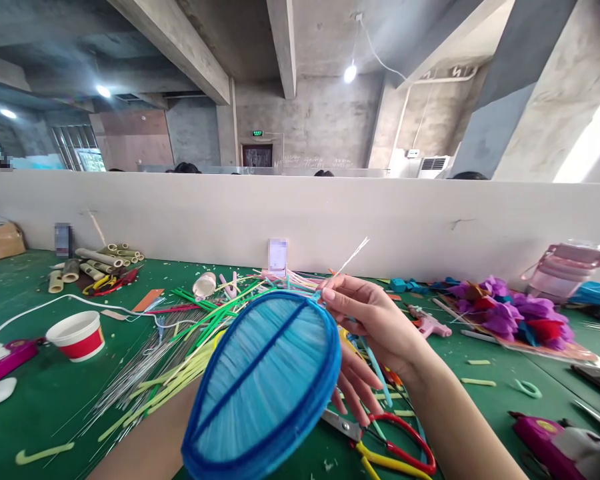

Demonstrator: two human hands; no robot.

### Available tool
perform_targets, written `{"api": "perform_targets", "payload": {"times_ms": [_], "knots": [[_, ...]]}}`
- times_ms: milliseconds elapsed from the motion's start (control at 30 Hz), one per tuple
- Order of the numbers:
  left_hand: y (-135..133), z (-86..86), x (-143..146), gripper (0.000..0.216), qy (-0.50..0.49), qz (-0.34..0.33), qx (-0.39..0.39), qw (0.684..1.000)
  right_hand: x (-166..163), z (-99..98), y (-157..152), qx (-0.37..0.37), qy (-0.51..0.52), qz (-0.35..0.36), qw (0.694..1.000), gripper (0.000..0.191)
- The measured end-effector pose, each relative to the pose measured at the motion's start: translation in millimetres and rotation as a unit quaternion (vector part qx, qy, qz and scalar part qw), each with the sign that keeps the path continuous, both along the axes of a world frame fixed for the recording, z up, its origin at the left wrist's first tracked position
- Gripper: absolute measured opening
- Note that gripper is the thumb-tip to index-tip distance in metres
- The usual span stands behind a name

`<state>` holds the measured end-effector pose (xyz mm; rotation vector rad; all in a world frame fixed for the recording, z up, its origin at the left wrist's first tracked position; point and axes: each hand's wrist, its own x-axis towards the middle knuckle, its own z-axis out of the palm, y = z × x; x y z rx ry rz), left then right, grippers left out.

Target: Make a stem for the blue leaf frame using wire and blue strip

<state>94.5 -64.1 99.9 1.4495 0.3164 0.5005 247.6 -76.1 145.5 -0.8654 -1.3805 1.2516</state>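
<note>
A blue leaf-shaped piece with a darker fuzzy rim and midrib is tilted up in front of me. Its narrow end, where pale wires stick out, is pinched between the thumb and fingers of my right hand. Behind the leaf lies my left hand, its fingers stretched out past the right edge; its palm and thumb are hidden. Just below those fingers, scissors with red and yellow handles rest on the table.
Metal wires and yellow-green strips spread left of the leaf. A paper cup, bamboo pieces and pliers stand further left. Purple flowers, a pink bottle and a magenta tool are at right. A low partition closes the back.
</note>
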Motion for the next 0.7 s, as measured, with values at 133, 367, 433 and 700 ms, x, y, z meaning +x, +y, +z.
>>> {"api": "perform_targets", "payload": {"times_ms": [133,367,433,700], "knots": [[-0.1,10.4,-14.5,0.079,-0.123,-0.030,0.044,0.991,0.3,0.0,1.8,0.034,-0.022,-0.065,0.997,0.033],[30.3,-5.2,-28.9,0.031,-0.069,0.354,0.488,0.795,6.8,-5.5,14.9,0.160,-0.009,-0.192,0.968,0.030],[42.9,-16.8,-34.3,0.037,-0.022,0.368,0.624,0.689,8.9,-6.9,17.3,0.195,-0.030,-0.236,0.952,0.028],[57.8,-12.3,-39.8,0.052,0.057,0.502,0.680,0.531,11.9,-1.4,11.6,0.214,-0.086,-0.205,0.951,0.026]]}}
